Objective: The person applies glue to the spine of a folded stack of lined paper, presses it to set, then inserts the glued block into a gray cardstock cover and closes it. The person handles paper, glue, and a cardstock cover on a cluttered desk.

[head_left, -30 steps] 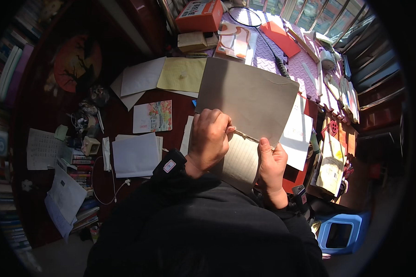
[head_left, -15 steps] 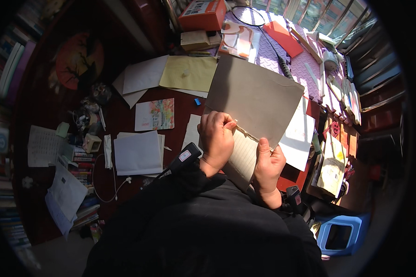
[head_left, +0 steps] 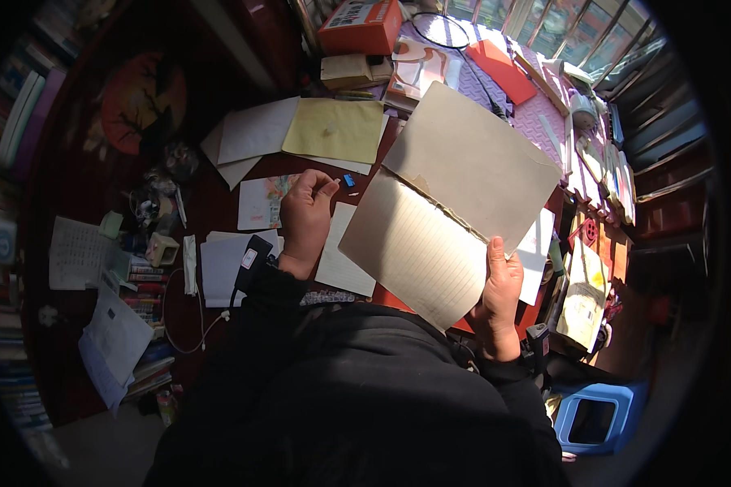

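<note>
An open notebook [head_left: 426,243] with lined pages and a plain grey-brown cover tilts in front of me, its spine torn and ragged. My right hand [head_left: 499,296] grips its lower right edge, thumb on top and fingers underneath. Away from the notebook, my left hand [head_left: 304,215] is closed in a pinch over the desk; a tiny pale bit may be at its fingertips, too small to name. Just beyond those fingertips lies a small blue object [head_left: 348,180]. Partly behind the left hand is a booklet [head_left: 260,203] with a colourful cover. A lined sheet [head_left: 345,256] rests beside the notebook.
Farther back are a yellow sheet [head_left: 333,130], white papers [head_left: 256,130] and an orange box [head_left: 360,27]. A badminton racket lies on a purple mat [head_left: 536,122]. Books and papers crowd the left; a blue stool [head_left: 597,415] stands at lower right.
My left hand has left the notebook's spine and moved left over the desk. The notebook has shifted and now shows more of its lined page, still in my right hand.
</note>
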A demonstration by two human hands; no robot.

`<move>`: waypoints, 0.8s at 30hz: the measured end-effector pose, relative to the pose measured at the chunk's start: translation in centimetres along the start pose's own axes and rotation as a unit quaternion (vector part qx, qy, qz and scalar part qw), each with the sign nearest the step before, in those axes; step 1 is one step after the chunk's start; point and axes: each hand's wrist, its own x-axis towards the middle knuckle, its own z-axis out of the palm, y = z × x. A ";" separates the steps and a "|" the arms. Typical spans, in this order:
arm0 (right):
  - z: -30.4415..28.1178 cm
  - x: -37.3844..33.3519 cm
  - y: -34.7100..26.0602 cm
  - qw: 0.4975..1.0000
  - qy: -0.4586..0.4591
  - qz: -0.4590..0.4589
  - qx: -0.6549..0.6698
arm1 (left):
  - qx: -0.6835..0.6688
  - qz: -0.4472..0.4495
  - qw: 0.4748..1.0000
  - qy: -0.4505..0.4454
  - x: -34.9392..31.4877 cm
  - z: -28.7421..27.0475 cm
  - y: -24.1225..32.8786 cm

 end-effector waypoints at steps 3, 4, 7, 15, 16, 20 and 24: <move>-1.6 0.8 -1.3 0.997 -0.058 0.039 0.019 | 0.081 -0.040 0.996 -0.022 -0.8 -5.1 -3.0; -1.9 1.1 -1.5 0.996 -0.061 0.056 0.019 | 0.140 -0.083 0.984 -0.069 -1.4 -7.0 -4.0; -2.6 1.7 -1.5 0.991 -0.099 0.082 0.033 | 0.289 -0.187 0.910 -0.231 -4.6 -11.9 -6.4; -2.5 3.1 -0.8 0.986 -0.101 0.133 0.013 | 0.460 -0.183 0.693 -0.524 -9.3 -15.8 -7.2; -2.3 3.1 -0.9 0.984 -0.106 0.140 0.015 | 0.435 -0.094 0.716 -0.537 -9.2 -15.8 -6.2; -0.9 3.2 -1.0 0.986 -0.113 0.120 0.008 | 0.162 -0.092 0.931 -0.315 -7.2 -11.7 -1.7; 0.8 1.9 -1.2 0.988 -0.136 0.055 -0.053 | -0.279 -0.137 0.921 -0.236 -4.2 -6.2 2.5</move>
